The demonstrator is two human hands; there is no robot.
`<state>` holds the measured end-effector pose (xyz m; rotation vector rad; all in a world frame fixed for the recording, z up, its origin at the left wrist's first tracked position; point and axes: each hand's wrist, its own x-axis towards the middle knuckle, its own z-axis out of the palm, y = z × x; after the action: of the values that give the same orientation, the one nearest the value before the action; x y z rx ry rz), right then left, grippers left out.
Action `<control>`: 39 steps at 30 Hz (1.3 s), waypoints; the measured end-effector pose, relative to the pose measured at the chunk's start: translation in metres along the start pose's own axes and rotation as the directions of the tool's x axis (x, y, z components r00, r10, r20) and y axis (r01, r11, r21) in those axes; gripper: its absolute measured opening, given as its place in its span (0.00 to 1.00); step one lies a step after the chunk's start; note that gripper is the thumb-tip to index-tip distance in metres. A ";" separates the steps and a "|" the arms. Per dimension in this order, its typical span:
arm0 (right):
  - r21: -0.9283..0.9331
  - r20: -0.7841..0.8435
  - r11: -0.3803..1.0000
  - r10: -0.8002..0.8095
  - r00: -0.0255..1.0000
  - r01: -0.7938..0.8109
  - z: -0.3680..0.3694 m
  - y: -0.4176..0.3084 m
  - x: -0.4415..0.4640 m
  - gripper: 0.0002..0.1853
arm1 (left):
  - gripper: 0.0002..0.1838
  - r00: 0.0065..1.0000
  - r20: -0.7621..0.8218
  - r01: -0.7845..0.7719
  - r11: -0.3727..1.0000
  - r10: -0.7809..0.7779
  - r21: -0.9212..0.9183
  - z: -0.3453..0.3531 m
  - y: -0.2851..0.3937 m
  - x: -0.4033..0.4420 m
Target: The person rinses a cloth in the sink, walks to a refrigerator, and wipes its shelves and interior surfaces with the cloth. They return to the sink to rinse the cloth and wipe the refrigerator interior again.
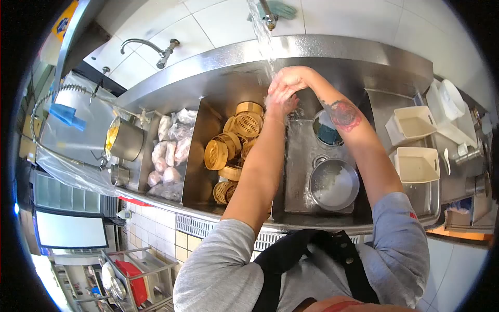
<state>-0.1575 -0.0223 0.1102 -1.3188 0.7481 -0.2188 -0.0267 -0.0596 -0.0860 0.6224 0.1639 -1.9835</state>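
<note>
Water from the tap (270, 20) pours down beside my hands at the back of the sink (299, 182). My right hand (288, 80) is bent over my left hand (285, 105), with its fingers wrapped on the back of it. The fingers of my left hand point out to the right, slightly apart, with nothing in them. Below my hands, a round metal pan (334, 184) with some water in it sits in the basin. Behind the pan, partly under my right forearm, lies a round bowl with a dark green pad (328, 135).
Bamboo steamers (215, 154) fill the compartment to the left, and bagged pieces of meat (169, 151) lie beyond them. A pot (127, 139) stands further left. Cream plastic tubs (417, 165) are on the right counter. A second tap (165, 53) hangs from the wall.
</note>
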 end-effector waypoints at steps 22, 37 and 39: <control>-0.928 -0.373 0.323 -0.819 0.436 -0.187 -0.223 -0.009 0.148 0.19 | 0.18 0.975 -0.217 -0.010 0.968 -0.047 -0.252 0.005 -0.026 -0.081; 0.147 0.249 0.967 -0.238 0.939 0.206 0.019 0.119 0.016 0.23 | 0.13 0.979 0.082 0.116 0.841 -0.187 0.529 -0.021 -0.091 -0.140; -0.051 0.273 0.985 -0.147 0.951 0.167 0.028 0.111 0.010 0.21 | 0.11 0.975 0.056 0.160 0.853 -0.216 0.497 -0.018 -0.100 -0.151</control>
<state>-0.1626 0.0241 0.0051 -1.4458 0.4247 -0.1360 -0.0521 0.1147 -0.0421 0.8411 -0.3775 -2.2624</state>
